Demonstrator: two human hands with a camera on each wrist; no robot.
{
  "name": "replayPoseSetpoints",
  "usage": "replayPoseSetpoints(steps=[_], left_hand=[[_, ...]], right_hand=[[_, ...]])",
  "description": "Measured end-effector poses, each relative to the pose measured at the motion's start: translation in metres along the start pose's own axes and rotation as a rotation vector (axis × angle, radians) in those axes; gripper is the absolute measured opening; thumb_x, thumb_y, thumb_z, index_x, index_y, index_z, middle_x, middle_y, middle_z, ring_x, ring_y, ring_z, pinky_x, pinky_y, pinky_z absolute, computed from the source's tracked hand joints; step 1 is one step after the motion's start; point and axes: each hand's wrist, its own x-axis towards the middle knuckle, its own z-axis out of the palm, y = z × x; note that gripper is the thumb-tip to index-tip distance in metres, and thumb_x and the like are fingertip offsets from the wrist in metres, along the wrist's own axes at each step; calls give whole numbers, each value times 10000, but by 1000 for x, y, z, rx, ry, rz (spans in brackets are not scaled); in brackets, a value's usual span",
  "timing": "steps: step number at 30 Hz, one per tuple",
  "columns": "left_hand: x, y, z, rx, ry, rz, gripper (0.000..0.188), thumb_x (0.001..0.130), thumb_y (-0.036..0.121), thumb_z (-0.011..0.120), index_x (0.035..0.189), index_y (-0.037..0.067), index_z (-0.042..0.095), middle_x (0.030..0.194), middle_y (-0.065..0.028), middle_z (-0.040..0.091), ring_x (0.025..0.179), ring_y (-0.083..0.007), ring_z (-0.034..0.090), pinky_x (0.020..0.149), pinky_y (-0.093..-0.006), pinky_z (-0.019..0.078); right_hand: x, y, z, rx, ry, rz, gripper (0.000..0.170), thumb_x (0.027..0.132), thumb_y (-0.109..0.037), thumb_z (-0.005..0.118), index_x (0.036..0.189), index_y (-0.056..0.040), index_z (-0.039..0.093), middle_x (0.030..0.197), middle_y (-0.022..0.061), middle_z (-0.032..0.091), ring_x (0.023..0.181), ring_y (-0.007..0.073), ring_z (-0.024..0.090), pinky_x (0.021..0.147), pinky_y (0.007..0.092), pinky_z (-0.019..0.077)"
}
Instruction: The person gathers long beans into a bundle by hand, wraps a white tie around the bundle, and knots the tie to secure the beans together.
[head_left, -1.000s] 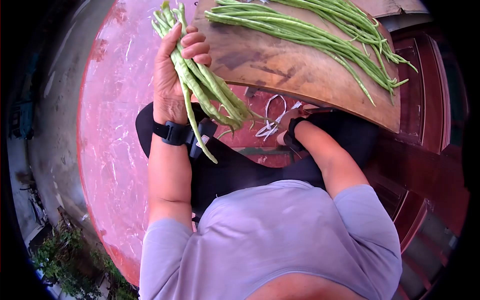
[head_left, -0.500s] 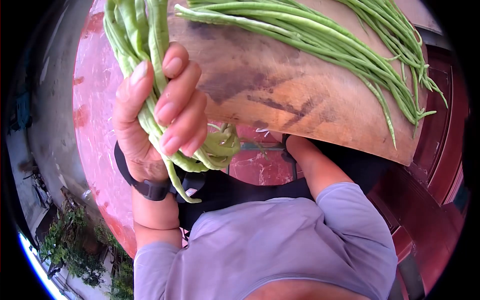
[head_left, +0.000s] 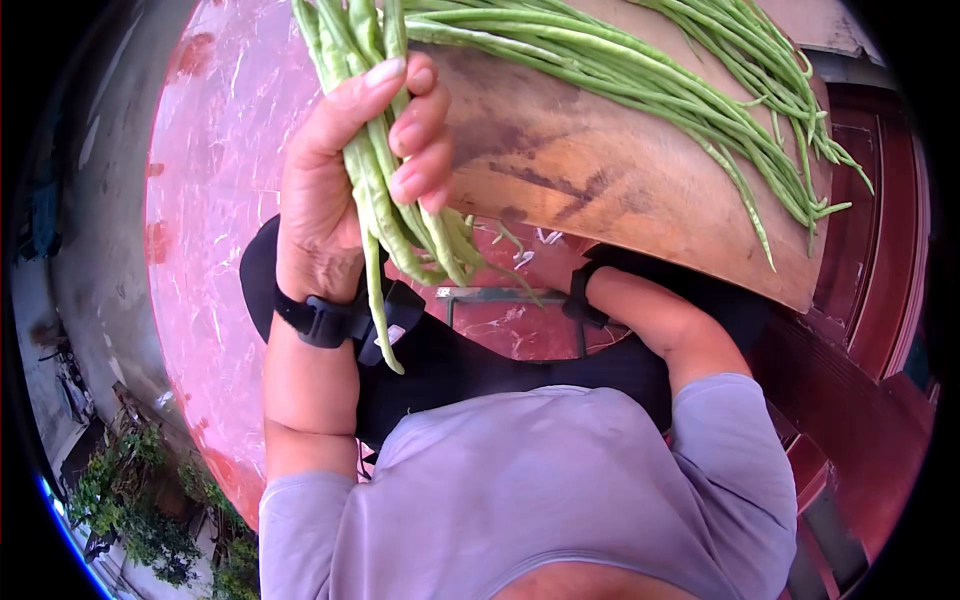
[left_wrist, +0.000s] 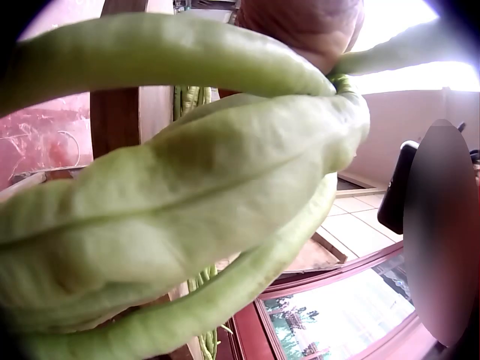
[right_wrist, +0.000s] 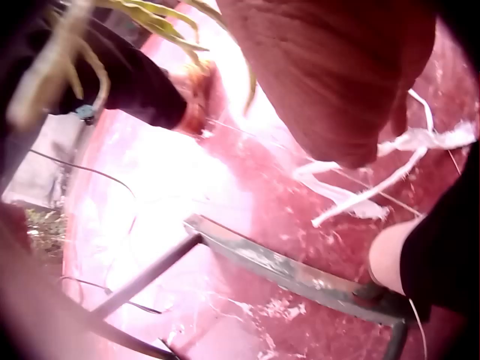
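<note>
My left hand (head_left: 325,170) grips a bunch of long green beans (head_left: 372,200), thumb and curled fingers round the stems. Their upper ends rise past the fist, and one bean hangs down along the wrist. Close up in the left wrist view, pale, bumpy bean pods (left_wrist: 180,187) block much of the scene. The board's edge hides my right hand in the head view. It shows as a dark palm (right_wrist: 330,75) at the top of the right wrist view, right by white strips (right_wrist: 420,141); I cannot tell whether its fingers hold one.
A brown wooden board (head_left: 540,180) lies ahead, bearing two heaps of long beans (head_left: 620,85). Below it are a reddish floor (head_left: 220,250) and a metal stool frame (right_wrist: 277,268). Dark red wooden panels (head_left: 850,240) stand at the right, and plants (head_left: 130,500) grow at the lower left.
The left hand with its beans came up closer to the head camera, then dropped back somewhat. My right hand, partly visible by the white strips earlier, is now behind the board's edge.
</note>
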Motion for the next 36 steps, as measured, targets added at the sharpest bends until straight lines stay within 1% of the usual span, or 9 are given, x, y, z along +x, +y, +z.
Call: replayPoseSetpoints(steps=[5, 9, 13, 17, 19, 25, 29, 33, 36], left_hand=[[-1, -8, -5, 64, -33, -63, 217, 962, 233, 572, 1035, 29, 556, 738, -26, 513, 560, -136, 509, 528, -287, 473], [-9, -18, 7, 130, -67, -47, 206, 968, 198, 550, 1030, 15, 478, 715, -10, 453, 499, -102, 444, 466, -260, 428], [-11, -23, 3, 102, -221, -103, 206, 942, 207, 588, 1022, 31, 518, 718, -22, 475, 527, -126, 479, 501, -282, 454], [-11, -32, 0, 66, -155, -64, 170, 960, 183, 558, 1023, 36, 502, 735, -10, 459, 537, -100, 453, 494, -251, 453], [-10, -33, -4, 88, -152, -62, 167, 968, 184, 550, 1029, 36, 504, 753, -4, 452, 557, -91, 447, 506, -245, 455], [-12, -35, -3, 135, -130, -76, 182, 994, 201, 517, 1050, 31, 481, 737, 13, 427, 536, -77, 428, 512, -251, 422], [-14, -40, 3, 206, -173, -103, 194, 987, 211, 530, 1044, 36, 468, 734, 7, 425, 524, -79, 421, 507, -252, 414], [-15, -44, 5, 208, -192, -109, 209, 979, 217, 543, 1044, 34, 466, 729, 2, 427, 519, -82, 425, 498, -255, 421], [-14, -44, 4, 198, -180, -104, 209, 976, 215, 548, 1043, 34, 467, 729, 0, 429, 519, -85, 429, 495, -255, 423]], right_hand=[[-103, -62, -134, 294, -83, 246, 234, 878, -58, 510, 1071, 18, 617, 1066, 236, 601, 998, 396, 602, 831, 442, 483], [-224, -85, -206, 325, 232, 114, 273, 855, 73, 517, 1108, 34, 610, 1119, 174, 599, 1014, 345, 603, 883, 385, 484], [-335, -118, -233, 453, 510, 341, 271, 840, 2, 618, 1110, 8, 636, 1112, 124, 608, 1027, 266, 611, 906, 346, 486], [-406, -134, -200, 888, 683, 695, 223, 783, 16, 674, 1006, 10, 666, 1025, 63, 590, 960, 142, 593, 846, 266, 480], [-427, -128, -166, 679, 695, 946, 196, 760, -20, 713, 944, 29, 664, 966, 88, 586, 873, 152, 595, 760, 279, 485], [-418, -97, -94, 1029, 681, 1168, 114, 819, -104, 699, 875, -5, 688, 689, 21, 625, 590, 85, 592, 513, 234, 466], [-410, -75, -52, 1185, 848, 1078, 108, 838, -107, 675, 903, -22, 685, 706, 16, 631, 560, 71, 590, 464, 224, 452], [-407, -82, -51, 952, 975, 1248, 179, 825, -107, 681, 980, -26, 643, 737, -2, 603, 511, 63, 524, 431, 232, 412], [-413, -87, -62, 1378, 1059, 1002, 165, 875, -142, 648, 1015, -56, 641, 748, -43, 565, 505, 43, 464, 438, 207, 366]])
